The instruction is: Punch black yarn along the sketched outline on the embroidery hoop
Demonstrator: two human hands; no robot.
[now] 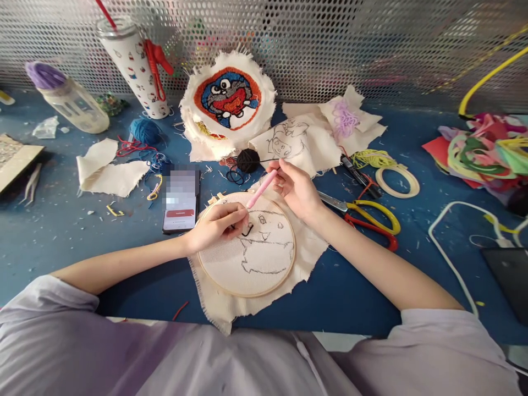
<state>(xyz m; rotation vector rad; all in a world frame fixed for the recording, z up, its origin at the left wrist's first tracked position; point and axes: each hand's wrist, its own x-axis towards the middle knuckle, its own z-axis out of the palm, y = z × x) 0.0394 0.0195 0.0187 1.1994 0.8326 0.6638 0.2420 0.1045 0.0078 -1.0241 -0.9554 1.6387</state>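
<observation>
At the far left, a board [27,157] is cut off by the picture's edge. Next come a bottle [76,110] and a printed cup [132,69], whose straw [106,14] runs out of view at the top; the cup's small motifs are hard to make out. A phone [180,220] lies on the blue surface [136,297], its screen mostly blurred into blocks; the lettering on its red button is too small to read.

The left hand [223,221] is over the hoop [294,247], hiding part of the sketch on its cloth. Its grip is closed round the lower end of a pink pen-like tool [263,187], covering the tip. Behind stands a patch [231,102] with a blue and red cartoon face.

A black strand [270,160] runs from the yarn ball [248,160] to the right hand [297,190], whose grip is pinched on it at the tool's upper end; whether it also has hold of the tool, I cannot tell.

Farther right lie scissors [373,217], partly behind the right forearm, and a marker [358,173] with unreadable print. A black device [509,280] is cut off at the right edge.
</observation>
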